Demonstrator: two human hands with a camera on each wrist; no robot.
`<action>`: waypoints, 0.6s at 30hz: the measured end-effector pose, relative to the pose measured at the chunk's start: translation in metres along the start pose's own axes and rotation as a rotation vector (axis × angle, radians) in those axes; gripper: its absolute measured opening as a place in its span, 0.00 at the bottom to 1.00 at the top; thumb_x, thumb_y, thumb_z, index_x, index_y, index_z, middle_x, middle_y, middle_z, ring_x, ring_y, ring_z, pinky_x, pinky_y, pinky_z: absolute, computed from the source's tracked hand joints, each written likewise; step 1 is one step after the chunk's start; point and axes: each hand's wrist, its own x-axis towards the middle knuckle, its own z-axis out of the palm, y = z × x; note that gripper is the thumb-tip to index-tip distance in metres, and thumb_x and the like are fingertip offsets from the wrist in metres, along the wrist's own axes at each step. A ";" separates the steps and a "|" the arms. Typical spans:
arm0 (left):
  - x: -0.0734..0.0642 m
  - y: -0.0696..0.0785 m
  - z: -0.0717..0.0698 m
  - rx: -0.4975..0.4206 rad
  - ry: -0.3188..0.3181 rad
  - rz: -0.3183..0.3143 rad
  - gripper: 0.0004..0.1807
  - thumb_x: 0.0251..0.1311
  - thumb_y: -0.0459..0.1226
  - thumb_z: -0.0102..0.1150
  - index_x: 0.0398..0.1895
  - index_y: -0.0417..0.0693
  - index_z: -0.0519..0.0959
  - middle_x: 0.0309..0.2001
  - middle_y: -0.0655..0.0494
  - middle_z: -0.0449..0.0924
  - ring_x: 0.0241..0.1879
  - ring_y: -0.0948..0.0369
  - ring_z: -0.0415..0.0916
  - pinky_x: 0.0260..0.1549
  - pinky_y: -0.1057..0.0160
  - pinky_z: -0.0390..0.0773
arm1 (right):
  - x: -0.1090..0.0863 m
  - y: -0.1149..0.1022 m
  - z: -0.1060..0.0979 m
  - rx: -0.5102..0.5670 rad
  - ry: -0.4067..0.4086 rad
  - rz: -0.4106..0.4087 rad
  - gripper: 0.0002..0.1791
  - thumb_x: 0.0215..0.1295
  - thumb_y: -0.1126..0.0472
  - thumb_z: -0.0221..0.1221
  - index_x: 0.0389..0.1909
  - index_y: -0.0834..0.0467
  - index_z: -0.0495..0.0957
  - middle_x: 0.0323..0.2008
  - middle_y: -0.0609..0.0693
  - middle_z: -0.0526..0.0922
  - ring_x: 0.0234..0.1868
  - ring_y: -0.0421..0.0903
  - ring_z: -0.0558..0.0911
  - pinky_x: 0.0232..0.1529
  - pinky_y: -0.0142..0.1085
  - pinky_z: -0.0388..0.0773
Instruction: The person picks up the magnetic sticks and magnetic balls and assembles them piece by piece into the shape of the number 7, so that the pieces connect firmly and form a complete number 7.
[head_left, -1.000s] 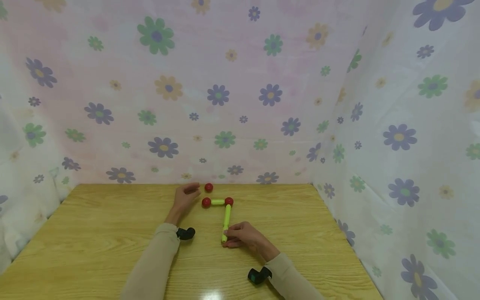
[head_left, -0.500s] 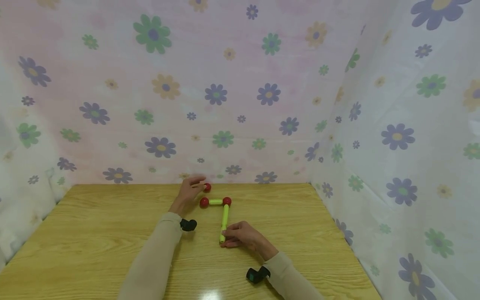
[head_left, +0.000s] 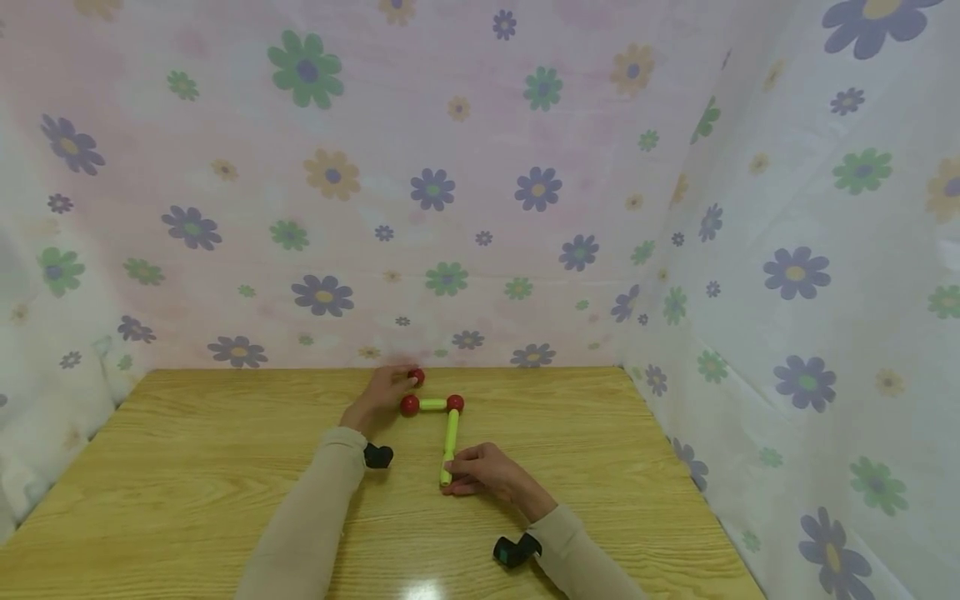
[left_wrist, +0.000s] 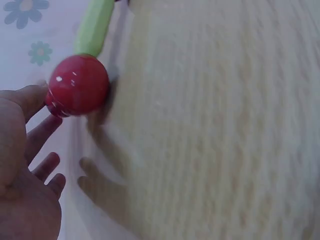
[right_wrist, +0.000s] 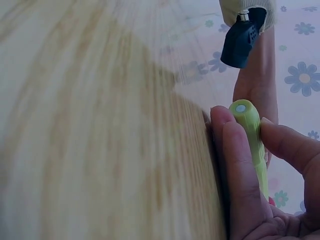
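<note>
At the back of the table, my left hand [head_left: 382, 392] pinches a loose red ball [head_left: 417, 377] between thumb and forefinger. In the left wrist view that ball is mostly hidden behind a nearer red ball [left_wrist: 79, 85], and the other fingers of the left hand [left_wrist: 30, 160] are spread. A short yellow-green rod [head_left: 432, 404] joins this nearer ball to another red ball [head_left: 455, 403]. From there, yellow-green magnetic sticks [head_left: 452, 433] run end to end toward me. My right hand [head_left: 495, 475] pinches the near stick [right_wrist: 252, 130], whose end shows a silver disc.
The wooden table [head_left: 187, 467] meets a flowered cloth [head_left: 480, 167] at its back edge, close behind the loose ball. More cloth hangs along the right side. Black wrist cameras [head_left: 517, 550] stick out from both sleeves, above the tabletop.
My left hand has moved right and slightly back to the loose red ball, and its fingertips have taken hold of it. The right hand keeps its grip on the stick, nearly still.
</note>
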 end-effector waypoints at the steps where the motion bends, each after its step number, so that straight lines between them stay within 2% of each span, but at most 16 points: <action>1: -0.001 -0.001 0.000 -0.018 0.009 -0.002 0.21 0.73 0.32 0.54 0.65 0.29 0.75 0.65 0.32 0.73 0.69 0.37 0.66 0.70 0.40 0.67 | 0.000 0.000 0.000 -0.001 -0.001 -0.001 0.13 0.72 0.62 0.62 0.47 0.69 0.80 0.33 0.57 0.87 0.39 0.50 0.91 0.37 0.31 0.88; 4: -0.005 -0.005 0.001 -0.073 0.053 -0.010 0.20 0.71 0.30 0.58 0.62 0.29 0.77 0.63 0.32 0.76 0.67 0.38 0.69 0.68 0.41 0.70 | 0.000 0.000 -0.001 0.001 -0.004 0.000 0.13 0.72 0.62 0.62 0.47 0.69 0.80 0.34 0.57 0.87 0.39 0.50 0.91 0.38 0.31 0.88; 9: -0.011 -0.010 0.001 -0.061 0.139 -0.007 0.23 0.67 0.31 0.61 0.63 0.26 0.75 0.65 0.31 0.73 0.67 0.36 0.68 0.67 0.39 0.71 | 0.000 0.000 -0.002 0.006 -0.008 0.000 0.14 0.72 0.61 0.62 0.49 0.70 0.79 0.34 0.57 0.87 0.39 0.50 0.91 0.38 0.31 0.88; 15: -0.013 -0.008 -0.001 -0.118 0.139 0.002 0.28 0.66 0.27 0.62 0.66 0.22 0.69 0.68 0.29 0.68 0.71 0.36 0.64 0.70 0.42 0.67 | 0.000 0.001 -0.002 0.002 -0.004 -0.009 0.14 0.72 0.61 0.63 0.48 0.70 0.79 0.33 0.56 0.87 0.39 0.50 0.91 0.38 0.31 0.88; 18: -0.013 -0.007 -0.001 -0.081 0.143 -0.002 0.26 0.66 0.26 0.62 0.66 0.24 0.71 0.67 0.30 0.70 0.71 0.38 0.65 0.70 0.43 0.68 | 0.000 0.001 -0.001 0.004 -0.002 -0.011 0.14 0.71 0.61 0.63 0.48 0.70 0.79 0.33 0.56 0.86 0.40 0.51 0.91 0.38 0.31 0.88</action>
